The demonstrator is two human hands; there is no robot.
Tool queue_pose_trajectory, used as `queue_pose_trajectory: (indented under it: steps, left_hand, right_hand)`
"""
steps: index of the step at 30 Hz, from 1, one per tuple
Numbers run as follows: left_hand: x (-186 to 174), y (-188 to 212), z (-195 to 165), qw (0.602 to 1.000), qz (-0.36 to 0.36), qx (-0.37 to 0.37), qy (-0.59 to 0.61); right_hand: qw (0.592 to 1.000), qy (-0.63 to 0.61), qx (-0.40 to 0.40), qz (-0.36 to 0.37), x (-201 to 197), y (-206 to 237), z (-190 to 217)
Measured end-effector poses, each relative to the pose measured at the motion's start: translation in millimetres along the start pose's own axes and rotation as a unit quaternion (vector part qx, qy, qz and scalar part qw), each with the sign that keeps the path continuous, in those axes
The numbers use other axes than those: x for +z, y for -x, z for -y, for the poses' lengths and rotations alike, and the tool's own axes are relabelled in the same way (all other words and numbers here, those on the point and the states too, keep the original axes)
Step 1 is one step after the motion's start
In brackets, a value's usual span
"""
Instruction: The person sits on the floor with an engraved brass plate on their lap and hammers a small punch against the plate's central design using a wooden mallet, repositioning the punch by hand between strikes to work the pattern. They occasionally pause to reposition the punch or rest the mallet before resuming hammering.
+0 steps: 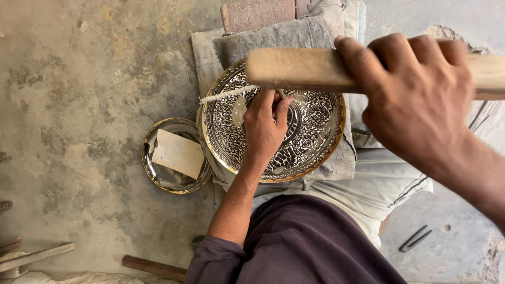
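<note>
The engraved round tray (pixel 273 126) lies on folded cloth (pixel 294 37) over the floor; the wooden mallet (pixel 300 69), gripped by the right hand (pixel 415 94), lies crosswise above it; the left hand (pixel 265 123) pinches a small punch (pixel 281 93) at the tray's centre.

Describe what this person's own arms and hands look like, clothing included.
Both hands are bare, with no gloves, rings or watch showing. The left hand leads back along an uncovered forearm to a dark purple sleeve pushed up around the elbow. The right hand shows only a bare wrist; no sleeve is in view.
</note>
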State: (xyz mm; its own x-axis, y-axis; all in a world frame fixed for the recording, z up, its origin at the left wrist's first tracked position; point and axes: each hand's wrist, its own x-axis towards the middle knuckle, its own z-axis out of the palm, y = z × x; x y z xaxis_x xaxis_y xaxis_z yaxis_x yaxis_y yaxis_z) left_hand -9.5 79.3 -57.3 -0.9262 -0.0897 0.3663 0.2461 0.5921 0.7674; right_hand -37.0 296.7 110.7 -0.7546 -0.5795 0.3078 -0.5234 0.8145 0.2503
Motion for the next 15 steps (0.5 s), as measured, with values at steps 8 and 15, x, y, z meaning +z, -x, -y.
queue_pose_trajectory:
  steps: [8,15]
  left_hand:
    - [-0.6,-2.6,1.1,1.000,0.004,-0.001,-0.018]
    - [-2.2,-6.0,1.8,1.000,0.016,-0.006,0.007]
  right_hand:
    - [0.997,-0.049,0.034,0.047,4.0,-3.2,-3.6]
    - [0.998,-0.018,0.035,0.048,-2.5,-7.6,-1.4]
